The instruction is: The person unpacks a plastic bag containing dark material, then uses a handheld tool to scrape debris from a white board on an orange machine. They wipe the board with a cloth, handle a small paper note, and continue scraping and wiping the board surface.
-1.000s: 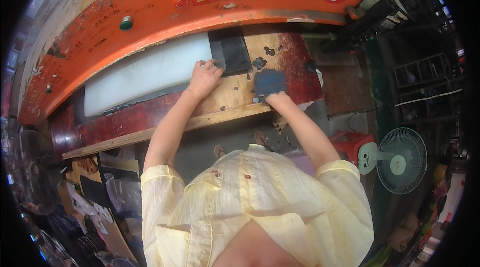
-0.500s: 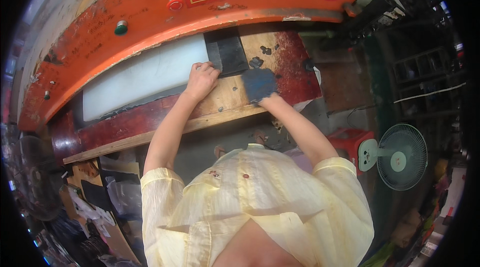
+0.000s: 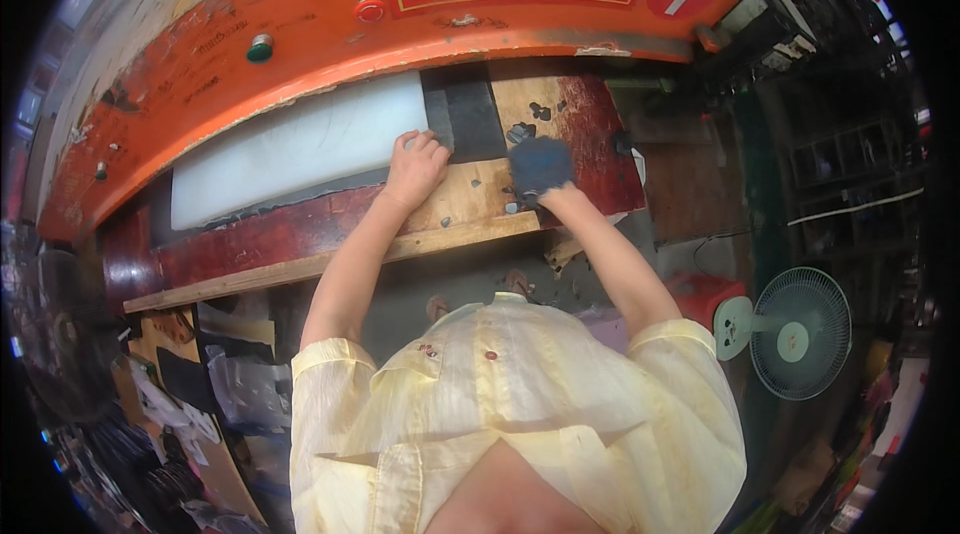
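My bare left hand (image 3: 417, 170) rests at the near right corner of a white board (image 3: 300, 149), beside a black sheet (image 3: 470, 119). Its fingers are curled together; whatever they hold is hidden beneath them. On my right hand (image 3: 541, 167) is a dark blue glove, over the boundary between the bare wood and the dark red part of the worktable (image 3: 600, 149). The gloved fingers are too blurred to make out. Small black scraps (image 3: 521, 133) lie just beyond the glove, and a few small bits (image 3: 513, 206) lie by its near edge.
An orange machine beam (image 3: 330, 49) with a red button (image 3: 369, 9) and a green button (image 3: 260, 49) spans above the table's far side. A wooden strip (image 3: 330, 259) edges the table's front. A fan (image 3: 800, 334) stands at the right, near a red stool (image 3: 700, 296).
The whole view has shifted slightly. My gloved right hand has moved a little right and away, uncovering small bits near the table's front edge. My left hand stays by the board's corner.
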`<action>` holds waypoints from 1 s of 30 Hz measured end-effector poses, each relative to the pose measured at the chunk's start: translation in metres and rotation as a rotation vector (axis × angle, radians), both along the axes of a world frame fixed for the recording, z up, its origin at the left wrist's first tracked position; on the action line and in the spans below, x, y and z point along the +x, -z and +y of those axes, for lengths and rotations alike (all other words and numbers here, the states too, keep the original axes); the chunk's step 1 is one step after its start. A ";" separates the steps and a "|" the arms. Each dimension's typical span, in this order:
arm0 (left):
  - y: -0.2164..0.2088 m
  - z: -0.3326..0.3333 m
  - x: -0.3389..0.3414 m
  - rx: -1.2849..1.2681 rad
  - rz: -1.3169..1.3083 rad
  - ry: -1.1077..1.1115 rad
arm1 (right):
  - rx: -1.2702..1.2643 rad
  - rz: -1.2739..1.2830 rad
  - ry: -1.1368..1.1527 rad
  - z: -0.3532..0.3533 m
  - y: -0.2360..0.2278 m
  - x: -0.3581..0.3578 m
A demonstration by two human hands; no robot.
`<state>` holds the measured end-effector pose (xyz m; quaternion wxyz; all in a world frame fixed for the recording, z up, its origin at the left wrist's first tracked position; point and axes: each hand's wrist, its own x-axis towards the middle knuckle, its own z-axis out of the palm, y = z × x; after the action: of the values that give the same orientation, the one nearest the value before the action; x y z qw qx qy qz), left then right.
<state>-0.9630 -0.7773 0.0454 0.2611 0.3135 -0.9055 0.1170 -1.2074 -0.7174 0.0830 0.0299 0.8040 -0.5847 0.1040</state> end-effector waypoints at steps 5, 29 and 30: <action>-0.002 0.001 0.000 0.048 0.052 -0.012 | -0.049 -0.110 -0.015 0.021 -0.005 -0.014; -0.008 0.013 0.002 -0.002 -0.144 0.050 | 0.137 0.002 0.186 -0.001 -0.006 0.043; -0.007 0.014 0.001 0.012 -0.162 0.030 | 0.150 -0.021 0.178 -0.004 -0.004 0.043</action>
<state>-0.9622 -0.7633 0.0523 0.1869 0.2911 -0.9289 0.1325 -1.1648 -0.7212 0.0869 -0.0272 0.7476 -0.6603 0.0653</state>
